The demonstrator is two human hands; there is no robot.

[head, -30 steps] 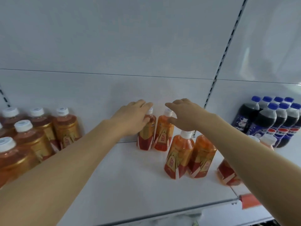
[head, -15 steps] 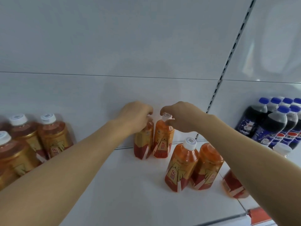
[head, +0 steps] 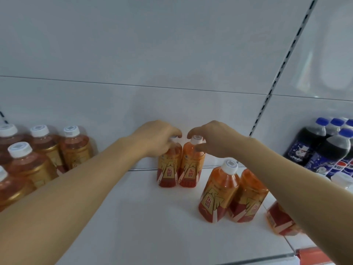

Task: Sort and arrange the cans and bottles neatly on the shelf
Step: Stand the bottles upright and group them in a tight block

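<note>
Two orange drink bottles with red-and-gold labels stand side by side at the back of the white shelf. My left hand grips the neck of the left bottle, hiding its cap. My right hand pinches the white-capped neck of the right bottle. Both bottles stand upright and touch each other. Two more orange bottles stand nearer the front, under my right forearm. Another is partly hidden by that arm.
Several amber tea bottles with white caps crowd the left end. Dark cola bottles with blue caps fill the right end. A slotted upright runs up the back panel. The shelf's front edge has a red price strip.
Both hands have closed down from above the caps onto the necks of the two back bottles. The bottles stay in place; the view has shifted slightly.
</note>
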